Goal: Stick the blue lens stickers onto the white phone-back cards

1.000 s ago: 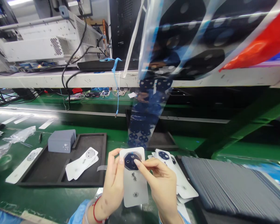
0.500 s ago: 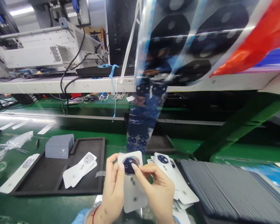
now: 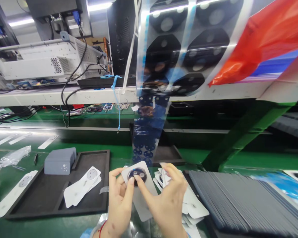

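Observation:
A pale phone-shaped panel point(image 3: 144, 206) with a dark round camera patch point(image 3: 140, 174) near its top is tilted between my hands. My left hand point(image 3: 121, 198) grips its left edge, the thumb on the patch. The index finger of my right hand point(image 3: 167, 198) presses the patch, while its other fingers are raised over a pile of similar white panels point(image 3: 192, 201). Whether those raised fingers pinch anything is hard to see. Behind the panel hangs a clear strip of dark blue round stickers point(image 3: 145, 132).
A black tray point(image 3: 34, 206) at left holds grey panels point(image 3: 61, 162) and white panels point(image 3: 82, 186). Many grey panels point(image 3: 233, 201) stand in a row at right. Larger sticker sheets point(image 3: 164, 49) and red plastic point(image 3: 258, 46) hang from the shelf point(image 3: 96, 96). A green post point(image 3: 245, 132) slants at right.
The panel has tilted, its lower end swinging right, and its printed marks no longer show. My right hand's outer fingers have lifted away from its edge. The view has shifted slightly.

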Available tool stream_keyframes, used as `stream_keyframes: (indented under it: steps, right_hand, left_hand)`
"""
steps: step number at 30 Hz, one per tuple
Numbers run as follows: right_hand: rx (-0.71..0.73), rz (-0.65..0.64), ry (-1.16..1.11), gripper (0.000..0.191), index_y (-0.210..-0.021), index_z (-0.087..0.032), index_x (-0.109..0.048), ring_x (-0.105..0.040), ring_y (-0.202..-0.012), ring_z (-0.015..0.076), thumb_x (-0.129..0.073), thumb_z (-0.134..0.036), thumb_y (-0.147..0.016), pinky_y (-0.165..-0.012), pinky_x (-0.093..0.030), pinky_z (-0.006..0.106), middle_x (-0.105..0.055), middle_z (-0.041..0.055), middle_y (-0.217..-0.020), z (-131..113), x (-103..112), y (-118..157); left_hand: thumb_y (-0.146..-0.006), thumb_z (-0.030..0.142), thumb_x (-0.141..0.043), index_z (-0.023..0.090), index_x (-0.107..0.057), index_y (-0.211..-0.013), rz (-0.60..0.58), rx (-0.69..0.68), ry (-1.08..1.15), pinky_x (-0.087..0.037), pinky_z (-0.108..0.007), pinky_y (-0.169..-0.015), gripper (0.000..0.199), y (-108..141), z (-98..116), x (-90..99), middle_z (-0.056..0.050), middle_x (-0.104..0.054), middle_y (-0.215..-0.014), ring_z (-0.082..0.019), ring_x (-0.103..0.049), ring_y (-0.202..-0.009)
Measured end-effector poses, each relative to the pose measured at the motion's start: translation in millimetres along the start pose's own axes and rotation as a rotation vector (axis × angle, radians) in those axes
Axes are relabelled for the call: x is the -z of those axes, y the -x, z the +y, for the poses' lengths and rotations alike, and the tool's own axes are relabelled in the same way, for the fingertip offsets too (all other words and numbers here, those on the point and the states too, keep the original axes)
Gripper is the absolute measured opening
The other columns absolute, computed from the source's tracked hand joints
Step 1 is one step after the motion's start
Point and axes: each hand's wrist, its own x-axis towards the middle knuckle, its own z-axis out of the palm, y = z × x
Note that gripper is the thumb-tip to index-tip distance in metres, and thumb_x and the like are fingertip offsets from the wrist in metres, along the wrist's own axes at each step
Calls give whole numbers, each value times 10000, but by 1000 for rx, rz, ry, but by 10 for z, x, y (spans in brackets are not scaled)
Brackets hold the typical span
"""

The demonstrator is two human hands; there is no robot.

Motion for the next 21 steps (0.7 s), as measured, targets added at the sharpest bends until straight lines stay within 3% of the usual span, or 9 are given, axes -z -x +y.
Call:
stream_keyframes:
  steps: [2, 4, 7, 10, 12, 15, 18, 21]
  right_hand:
    - [-159, -195, -184, 449, -1216, -202, -568, -668, -989, 293, -717, -473, -890, -804, -541, 407, -680, 129, -1122, 11, 16, -49]
    - [-326, -425, -393, 260, -1083, -222, -611, -699, -821, 223, -598, -459, -976, -703, -557, 319, -717, 59, -945, 14, 27, -92]
    - [-481, -542, -554, 336, -955, -218, -623, -700, -733, 197, -482, -515, -1027, -652, -559, 277, -712, 29, -806, 32, 40, -137]
    - [-494, -598, -628, 401, -1036, -220, -654, -721, -868, 220, -431, -554, -1037, -764, -581, 307, -742, 59, -963, 92, 92, -187]
    - [-484, -735, -689, 406, -1199, -241, -647, -703, -1057, 246, -443, -552, -1037, -896, -570, 347, -725, 81, -1160, 150, 147, -228]
    - [-483, -930, -771, 479, -1423, -282, -523, -560, -1332, 270, -564, -502, -1000, -1095, -471, 403, -611, 88, -1415, 225, 193, -266]
    - [-528, -907, -765, 491, -1364, -278, -540, -584, -1291, 291, -676, -467, -932, -1121, -436, 448, -652, 83, -1348, 235, 130, -242]
    - [-619, -856, -771, 414, -1200, -265, -595, -677, -1109, 303, -729, -481, -873, -992, -520, 447, -736, 63, -1141, 207, 8, -194]
  left_hand:
    - [-851, 437, -776, 250, -460, -1098, -57, 22, 7, -584, -350, -900, 443, -20, -14, 13, -78, -793, -1059, -264, -754, -1042]
    - [-837, 409, -794, 246, -467, -1089, -133, 43, 13, -582, -339, -904, 443, -57, -33, 26, -81, -788, -1072, -253, -753, -1033]
    - [-790, 351, -841, 244, -469, -1084, -219, 77, 3, -589, -296, -855, 485, -117, -42, 45, -71, -783, -1049, -211, -755, -957]
    - [-774, 329, -856, 243, -465, -1064, -228, 84, 18, -595, -256, -735, 495, -150, -24, 79, -54, -776, -1000, -183, -747, -857]
    - [-787, 332, -850, 243, -451, -1043, -217, 78, 39, -590, -243, -679, 482, -165, -21, 110, -47, -769, -987, -173, -741, -814]
    - [-827, 354, -819, 245, -425, -1020, -225, 77, 59, -585, -243, -646, 451, -200, -49, 140, -42, -755, -1009, -171, -739, -797]
    - [-852, 386, -788, 257, -410, -1039, -232, 90, 48, -596, -278, -695, 442, -240, -88, 129, -40, -745, -1043, -198, -748, -867]
    - [-861, 424, -758, 264, -406, -1056, -273, 87, -7, -592, -317, -742, 433, -274, -55, 132, -59, -739, -1090, -224, -745, -916]
